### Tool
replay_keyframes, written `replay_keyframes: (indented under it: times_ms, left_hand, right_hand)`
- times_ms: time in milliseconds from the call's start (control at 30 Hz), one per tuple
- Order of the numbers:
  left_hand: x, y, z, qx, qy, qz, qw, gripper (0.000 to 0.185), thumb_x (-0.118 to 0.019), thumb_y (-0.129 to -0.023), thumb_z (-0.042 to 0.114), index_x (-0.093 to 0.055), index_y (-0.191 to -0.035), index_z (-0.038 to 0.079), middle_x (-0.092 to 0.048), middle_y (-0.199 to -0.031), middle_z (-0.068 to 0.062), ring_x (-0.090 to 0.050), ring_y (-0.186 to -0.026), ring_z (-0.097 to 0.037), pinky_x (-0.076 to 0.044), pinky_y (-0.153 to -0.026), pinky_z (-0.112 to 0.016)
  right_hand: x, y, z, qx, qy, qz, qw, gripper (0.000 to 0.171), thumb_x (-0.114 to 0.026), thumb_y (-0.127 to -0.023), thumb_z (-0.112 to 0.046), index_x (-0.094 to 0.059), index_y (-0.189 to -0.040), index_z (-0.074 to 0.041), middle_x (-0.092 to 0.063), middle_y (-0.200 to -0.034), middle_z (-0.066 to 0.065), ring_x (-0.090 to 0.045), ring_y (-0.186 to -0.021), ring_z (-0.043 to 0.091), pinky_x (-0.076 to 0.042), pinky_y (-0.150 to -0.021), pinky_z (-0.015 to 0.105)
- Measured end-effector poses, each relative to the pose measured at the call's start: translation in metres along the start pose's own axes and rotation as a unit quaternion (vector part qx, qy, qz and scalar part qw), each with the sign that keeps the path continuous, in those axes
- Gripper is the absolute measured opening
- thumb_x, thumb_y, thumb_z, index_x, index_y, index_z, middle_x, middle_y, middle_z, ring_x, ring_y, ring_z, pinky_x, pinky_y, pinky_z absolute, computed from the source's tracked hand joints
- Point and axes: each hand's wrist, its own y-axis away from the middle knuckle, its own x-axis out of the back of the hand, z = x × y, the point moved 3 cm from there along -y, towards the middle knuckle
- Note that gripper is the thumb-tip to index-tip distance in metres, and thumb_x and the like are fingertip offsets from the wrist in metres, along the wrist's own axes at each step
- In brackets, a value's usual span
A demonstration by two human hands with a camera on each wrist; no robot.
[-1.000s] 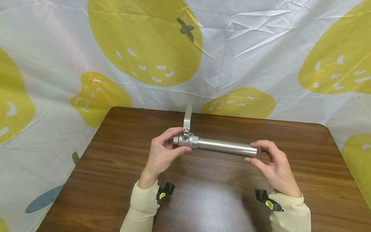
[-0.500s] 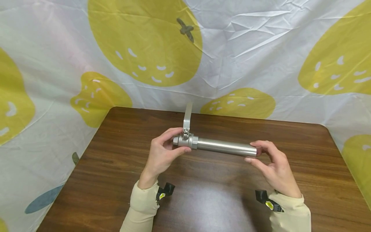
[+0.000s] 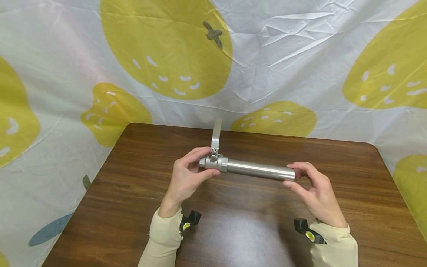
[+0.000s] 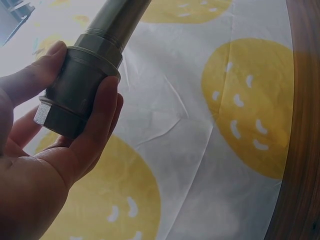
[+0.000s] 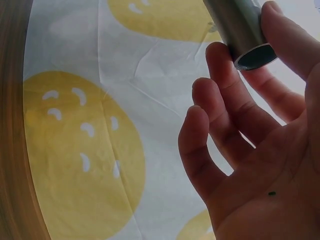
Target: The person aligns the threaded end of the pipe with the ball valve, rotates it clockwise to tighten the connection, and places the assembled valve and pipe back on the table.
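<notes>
Head view: a silver steel pipe with a hexagonal valve body at one end [image 3: 248, 167] is held level in the air above the dark brown wooden table [image 3: 233, 230], near its far half. Left hand [image 3: 186, 178] grips the valve body end, thumb below and fingers curled over the top. A flat steel lever handle [image 3: 216, 134] stands upright from the valve. Right hand [image 3: 311, 189] pinches the pipe's open end between thumb and forefinger; the other fingers are loosely curled and apart. Left wrist view: fingers [image 4: 97, 107] clamped round the valve body. Right wrist view: pipe's hollow end [image 5: 255, 56] sits between thumb and fingertips. White sheet with yellow fruit prints [image 3: 283, 55] hangs behind.
</notes>
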Motion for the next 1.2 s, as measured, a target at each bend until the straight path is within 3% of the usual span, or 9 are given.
replay_keyframes:
  times_ms: [533,667,933,1200]
  left_hand:
    - [-0.0002,0.0008,0.0003,-0.004,0.0,-0.009,1.0,0.059,-0.077,-0.063,-0.021,-0.057,-0.119,-0.017,-0.058,-0.119,-0.031,-0.06,-0.102,-0.012,-0.055,-0.084,-0.02]
    - [-0.0005,0.0009,0.0,-0.005,-0.001,-0.009,0.9999,0.06,-0.077,-0.063,-0.021,-0.057,-0.119,-0.018,-0.058,-0.119,-0.031,-0.06,-0.101,-0.012,-0.055,-0.084,-0.02]
    - [-0.0005,0.0008,-0.0003,0.0,-0.003,-0.003,1.0,0.058,-0.075,-0.064,-0.023,-0.057,-0.119,-0.018,-0.058,-0.118,-0.031,-0.061,-0.1,-0.011,-0.055,-0.083,-0.02]
    - [0.0,0.0008,0.0007,-0.007,-0.004,-0.002,1.0,0.059,-0.076,-0.063,-0.023,-0.058,-0.118,-0.018,-0.058,-0.118,-0.03,-0.061,-0.101,-0.011,-0.055,-0.083,-0.02]
  right_hand:
    - [0.0007,-0.0002,-0.0004,0.028,-0.01,0.008,1.0,0.034,-0.075,-0.072,0.014,-0.067,-0.101,-0.001,-0.058,-0.083,-0.009,-0.051,-0.079,0.003,-0.04,-0.072,0.013]
    - [0.0006,0.0,0.0006,0.011,0.0,0.005,1.0,0.034,-0.074,-0.073,0.014,-0.068,-0.103,-0.001,-0.056,-0.081,-0.009,-0.051,-0.078,-0.001,-0.04,-0.072,0.012]
    - [-0.0013,0.0001,0.0004,0.031,-0.024,0.009,0.999,0.039,-0.073,-0.073,0.016,-0.064,-0.109,0.004,-0.055,-0.082,-0.007,-0.053,-0.079,0.0,-0.043,-0.076,0.012]
    - [-0.0019,-0.0008,-0.0023,0.02,-0.041,-0.005,0.999,0.064,-0.082,-0.054,0.021,-0.061,-0.112,0.005,-0.057,-0.086,-0.008,-0.054,-0.08,0.002,-0.046,-0.078,0.013]
